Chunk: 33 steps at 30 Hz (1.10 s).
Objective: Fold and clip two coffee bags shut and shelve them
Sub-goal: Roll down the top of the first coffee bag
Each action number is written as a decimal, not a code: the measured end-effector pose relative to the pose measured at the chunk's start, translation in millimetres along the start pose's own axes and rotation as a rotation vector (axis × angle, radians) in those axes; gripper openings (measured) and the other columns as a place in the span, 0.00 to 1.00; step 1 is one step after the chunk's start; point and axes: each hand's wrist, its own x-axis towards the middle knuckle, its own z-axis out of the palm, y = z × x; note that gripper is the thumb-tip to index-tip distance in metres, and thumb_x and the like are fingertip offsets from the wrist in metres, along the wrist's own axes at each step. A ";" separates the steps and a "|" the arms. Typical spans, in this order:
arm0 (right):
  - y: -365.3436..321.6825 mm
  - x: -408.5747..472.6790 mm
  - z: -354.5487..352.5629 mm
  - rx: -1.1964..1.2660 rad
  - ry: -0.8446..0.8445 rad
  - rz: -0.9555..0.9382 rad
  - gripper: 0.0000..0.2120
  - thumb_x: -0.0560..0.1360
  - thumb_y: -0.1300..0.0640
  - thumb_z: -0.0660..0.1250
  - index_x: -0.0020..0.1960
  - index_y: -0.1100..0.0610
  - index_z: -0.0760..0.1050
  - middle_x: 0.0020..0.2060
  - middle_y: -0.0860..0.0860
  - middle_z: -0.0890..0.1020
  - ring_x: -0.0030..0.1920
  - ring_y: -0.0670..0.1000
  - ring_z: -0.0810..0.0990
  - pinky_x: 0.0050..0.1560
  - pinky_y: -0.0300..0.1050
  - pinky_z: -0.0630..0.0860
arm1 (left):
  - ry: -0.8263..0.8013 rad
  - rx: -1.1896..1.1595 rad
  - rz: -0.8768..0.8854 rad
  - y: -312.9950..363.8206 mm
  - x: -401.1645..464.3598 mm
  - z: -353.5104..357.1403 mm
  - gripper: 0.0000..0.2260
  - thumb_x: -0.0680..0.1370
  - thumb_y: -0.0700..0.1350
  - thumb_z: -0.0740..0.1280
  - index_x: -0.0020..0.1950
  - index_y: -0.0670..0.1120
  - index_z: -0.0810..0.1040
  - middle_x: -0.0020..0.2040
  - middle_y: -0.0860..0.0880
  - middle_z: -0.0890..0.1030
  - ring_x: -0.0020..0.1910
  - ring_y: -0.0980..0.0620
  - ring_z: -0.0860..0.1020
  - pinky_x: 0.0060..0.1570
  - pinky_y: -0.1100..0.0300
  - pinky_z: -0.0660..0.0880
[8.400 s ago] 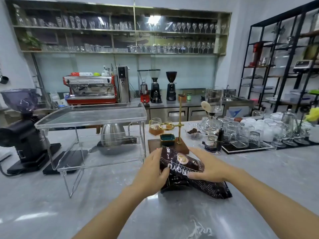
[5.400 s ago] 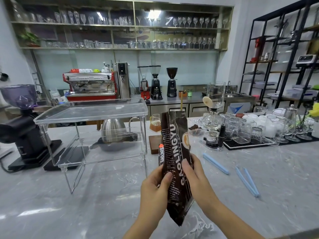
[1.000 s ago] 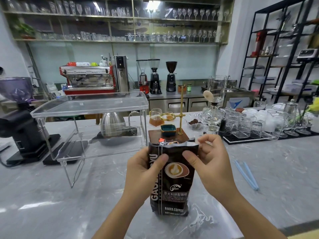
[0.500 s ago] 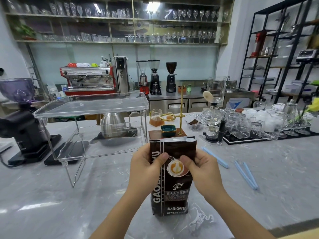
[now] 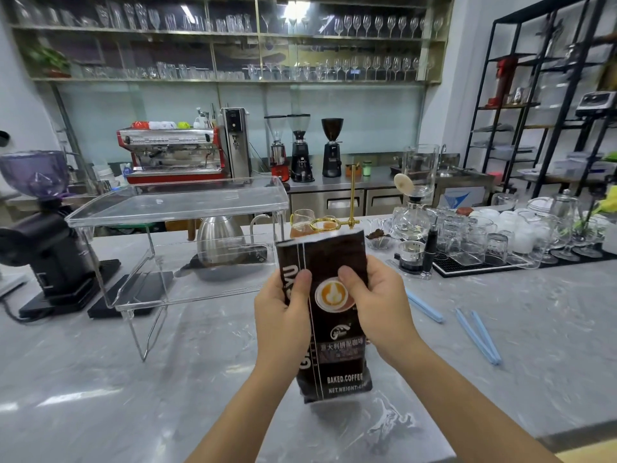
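A dark brown coffee bag [image 5: 337, 359] with a latte picture stands upright on the marble counter in front of me. My left hand [image 5: 283, 315] grips its left side with the thumb on the front. My right hand [image 5: 374, 302] grips its right side the same way. The bag's top stands straight and flat above my thumbs. Light blue bag clips lie on the counter to the right: one [image 5: 424, 305] close to my right hand, a pair [image 5: 479, 335] farther right. A clear acrylic shelf [image 5: 177, 205] stands at the left.
A black grinder [image 5: 43, 235] stands at the far left. A steel kettle [image 5: 220, 240] sits behind the acrylic shelf. A brass pour-over stand [image 5: 352, 195] is right behind the bag. A tray of glass cups [image 5: 500, 242] fills the right back of the counter.
The bag's top, bent down between my fingers a second ago, now stands straight up. My hands have slid lower along the bag's sides.
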 end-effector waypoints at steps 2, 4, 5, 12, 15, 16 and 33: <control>-1.1 1.6 0.3 0.015 -0.005 -0.039 0.08 0.80 0.62 0.65 0.51 0.51 0.81 0.45 0.52 0.88 0.47 0.53 0.87 0.49 0.48 0.83 | -0.015 -0.005 0.029 0.5 2.7 -0.6 0.06 0.81 0.41 0.65 0.47 0.46 0.81 0.42 0.47 0.87 0.41 0.50 0.86 0.39 0.57 0.83; 9.5 -3.1 0.2 0.010 0.006 0.002 0.09 0.80 0.62 0.65 0.51 0.51 0.81 0.45 0.51 0.88 0.47 0.52 0.87 0.48 0.46 0.83 | -0.037 0.052 0.004 -8.5 0.8 -3.1 0.06 0.81 0.41 0.65 0.47 0.47 0.81 0.42 0.47 0.87 0.43 0.49 0.86 0.41 0.54 0.84; 16.3 -6.2 -0.5 -0.004 0.009 0.041 0.09 0.80 0.62 0.64 0.51 0.51 0.81 0.45 0.49 0.88 0.48 0.51 0.87 0.48 0.45 0.82 | -0.053 0.078 -0.025 -14.4 -1.3 -4.1 0.06 0.81 0.42 0.66 0.48 0.48 0.82 0.43 0.48 0.87 0.43 0.49 0.86 0.42 0.52 0.83; 27.6 -5.2 -7.9 0.029 -0.005 0.110 0.11 0.80 0.64 0.63 0.53 0.52 0.81 0.46 0.51 0.88 0.48 0.52 0.87 0.50 0.47 0.82 | -0.117 0.074 -0.086 -20.3 5.7 -7.2 0.07 0.81 0.39 0.66 0.49 0.48 0.84 0.44 0.47 0.88 0.45 0.48 0.87 0.45 0.52 0.84; 31.4 -6.0 -6.1 0.006 0.015 0.118 0.11 0.81 0.63 0.63 0.53 0.52 0.81 0.46 0.51 0.88 0.48 0.52 0.87 0.52 0.50 0.82 | -0.097 0.049 -0.147 -22.3 7.2 -6.4 0.06 0.81 0.40 0.67 0.50 0.46 0.84 0.44 0.46 0.88 0.46 0.44 0.87 0.46 0.48 0.84; 32.5 -6.1 -6.6 0.006 0.017 0.124 0.10 0.81 0.63 0.63 0.52 0.52 0.81 0.45 0.51 0.89 0.48 0.52 0.87 0.52 0.51 0.83 | -0.099 0.042 -0.163 -23.4 7.3 -6.4 0.06 0.81 0.41 0.67 0.49 0.45 0.84 0.44 0.45 0.88 0.45 0.44 0.87 0.46 0.48 0.84; 36.7 -10.8 -9.6 -0.004 0.012 0.153 0.11 0.82 0.62 0.61 0.53 0.51 0.81 0.46 0.51 0.88 0.48 0.53 0.87 0.51 0.51 0.83 | -0.180 0.081 -0.196 -19.1 0.6 -9.5 0.10 0.82 0.38 0.61 0.50 0.45 0.83 0.45 0.43 0.88 0.46 0.42 0.87 0.45 0.48 0.84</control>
